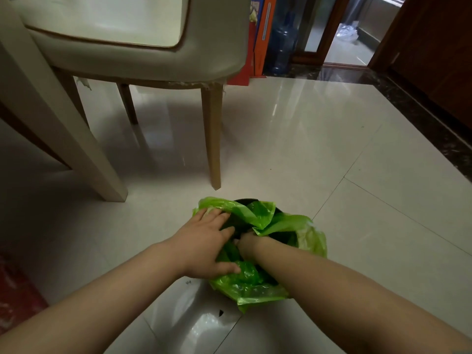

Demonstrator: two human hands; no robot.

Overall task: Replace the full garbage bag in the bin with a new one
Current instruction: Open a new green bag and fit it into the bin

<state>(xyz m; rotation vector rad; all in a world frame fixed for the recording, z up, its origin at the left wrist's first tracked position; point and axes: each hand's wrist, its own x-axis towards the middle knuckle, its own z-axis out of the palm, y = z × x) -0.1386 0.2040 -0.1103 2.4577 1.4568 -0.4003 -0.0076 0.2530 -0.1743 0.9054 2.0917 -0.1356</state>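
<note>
A small dark bin (246, 200) stands on the tiled floor, lined with a bright green garbage bag (258, 284) whose edges drape over the rim. My left hand (207, 244) lies spread over the bin's left side, fingers on the green plastic at the rim. My right hand (249, 245) reaches down inside the bin, its fingers buried in the bag and hidden. Whether they grip the plastic cannot be seen. No second bag is in view.
A cream chair (143, 44) stands just beyond the bin, its nearest leg (213, 149) close to the rim. A pale table leg (58, 123) is at the left. A blue water jug (281, 44) and orange boxes stand by a doorway. A red mat (15, 295) lies at left.
</note>
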